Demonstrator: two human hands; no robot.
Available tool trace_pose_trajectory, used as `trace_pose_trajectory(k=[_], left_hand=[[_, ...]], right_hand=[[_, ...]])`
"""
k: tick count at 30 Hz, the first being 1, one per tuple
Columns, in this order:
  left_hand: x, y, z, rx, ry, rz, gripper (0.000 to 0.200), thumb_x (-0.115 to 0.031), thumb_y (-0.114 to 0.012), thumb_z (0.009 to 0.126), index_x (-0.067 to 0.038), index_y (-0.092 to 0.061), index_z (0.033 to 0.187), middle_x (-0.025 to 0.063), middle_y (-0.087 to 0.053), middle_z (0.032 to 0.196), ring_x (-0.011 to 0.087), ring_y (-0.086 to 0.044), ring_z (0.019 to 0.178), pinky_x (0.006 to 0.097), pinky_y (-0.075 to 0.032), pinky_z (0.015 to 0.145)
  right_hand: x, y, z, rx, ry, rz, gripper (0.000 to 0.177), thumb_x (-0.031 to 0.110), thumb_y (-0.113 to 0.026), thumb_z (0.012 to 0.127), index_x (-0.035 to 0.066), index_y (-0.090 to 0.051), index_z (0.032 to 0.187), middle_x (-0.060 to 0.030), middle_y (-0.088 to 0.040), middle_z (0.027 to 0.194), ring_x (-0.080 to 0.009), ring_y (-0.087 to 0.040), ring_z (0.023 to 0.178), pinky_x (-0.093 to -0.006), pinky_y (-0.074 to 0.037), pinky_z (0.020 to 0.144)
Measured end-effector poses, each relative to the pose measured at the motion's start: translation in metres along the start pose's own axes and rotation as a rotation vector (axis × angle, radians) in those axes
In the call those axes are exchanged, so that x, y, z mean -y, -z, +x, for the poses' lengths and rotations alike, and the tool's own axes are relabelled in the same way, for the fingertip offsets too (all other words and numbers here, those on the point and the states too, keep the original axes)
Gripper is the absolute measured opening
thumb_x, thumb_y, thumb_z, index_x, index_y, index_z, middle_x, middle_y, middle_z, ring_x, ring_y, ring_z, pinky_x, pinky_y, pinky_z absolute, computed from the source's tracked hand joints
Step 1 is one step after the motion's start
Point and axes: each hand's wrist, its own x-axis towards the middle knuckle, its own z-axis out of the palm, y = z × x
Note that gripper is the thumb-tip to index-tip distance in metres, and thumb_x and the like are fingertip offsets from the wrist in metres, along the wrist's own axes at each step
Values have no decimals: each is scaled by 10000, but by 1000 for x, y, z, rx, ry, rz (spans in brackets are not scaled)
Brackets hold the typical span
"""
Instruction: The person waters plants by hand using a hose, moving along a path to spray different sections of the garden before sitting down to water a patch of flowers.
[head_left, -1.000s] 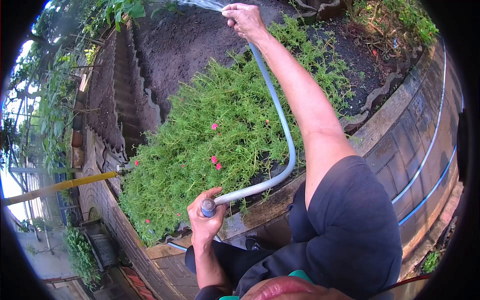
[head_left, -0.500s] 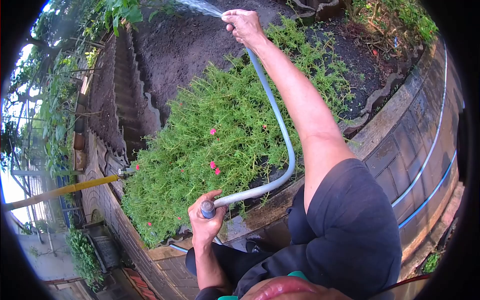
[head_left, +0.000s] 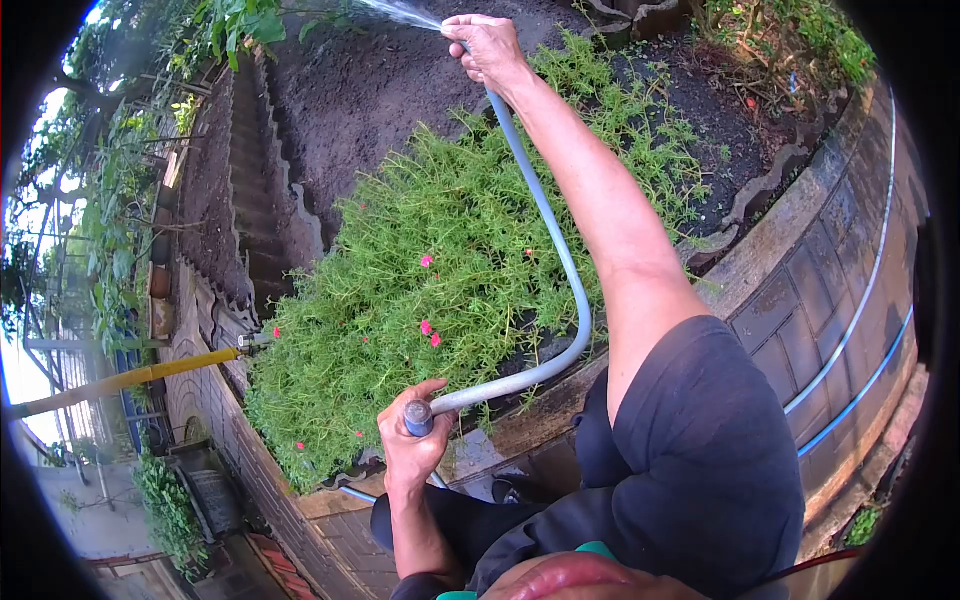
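Note:
Near the top centre, my right hand is closed round the end of a grey hose. A spray of water leaves the hose end toward the upper left. At lower centre my left hand is wrapped round a lower part of the same hose, where a round dark end points up at the camera. Between the hands the hose bends over green plants with small pink flowers.
Dark soil lies beyond the plants, with a corrugated border at its left. A yellow pole reaches in from the left. On the right, thin hoses run along a paved path.
Both hands keep nearly the same places on the hose. The right hand and the water spray have shifted very slightly.

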Motion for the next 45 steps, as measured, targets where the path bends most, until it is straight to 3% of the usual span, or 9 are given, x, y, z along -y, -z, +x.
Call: trace_pose_trajectory(k=[19,24,45], left_hand=[[-5,6,-4,15,-23,18,341,53,-694,674,17,-679,1013,68,-648,738,106,-587,637,250,-478,598],[-4,8,-5,13,-79,18,328,73,-679,694,22,-673,1018,34,-655,715,75,-589,644,212,-466,591],[-4,9,-8,12,-55,-7,329,35,-713,678,13,-685,1005,42,-622,699,91,-558,609,244,-458,575]], right_hand=[[4,-2,-4,-18,-37,-38,146,108,-651,855,58,-661,992,-38,-594,623,-16,-418,392,-172,-281,320],[6,-1,-8,-8,-11,-13,129,77,-630,826,22,-638,942,-67,-590,630,-50,-432,385,-201,-300,317],[-13,9,-11,-101,-87,-159,93,59,-642,806,58,-676,894,-43,-606,601,-55,-463,396,-213,-324,316]])
